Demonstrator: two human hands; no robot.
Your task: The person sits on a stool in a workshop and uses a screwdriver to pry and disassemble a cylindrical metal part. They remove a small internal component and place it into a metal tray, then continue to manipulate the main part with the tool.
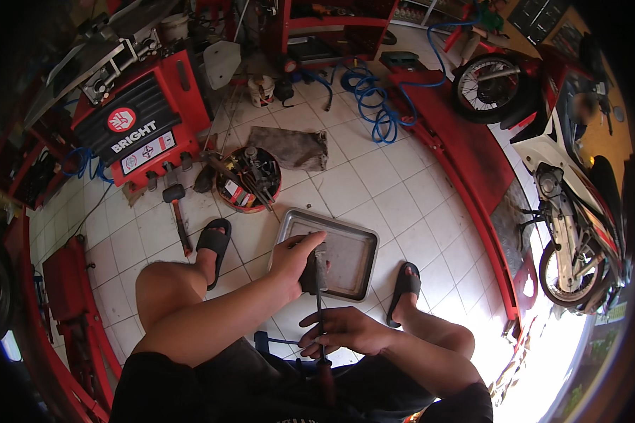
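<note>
My left hand [298, 264] is closed around a small dark metal part [308, 279], thumb on top, held above a shallow metal tray [351, 247]. Its exact kind is partly hidden by the fingers. A long thin shaft runs from the part down toward my lap, ending in a dark red handle, like a screwdriver [325, 374]. Around that shaft curl the fingers of my right hand [351, 330], below the left one. A dark blue object with a thin blue stem [262, 342] shows between my legs, its kind unclear.
Beyond the tray stand a round tub of tools [279, 185], a mallet [178, 218] and a grey cloth [289, 147] on white tiles. A red machine [148, 120] is at left. Blue hose [374, 106], a red lift ramp [458, 141] and a motorcycle [568, 204] occupy the right.
</note>
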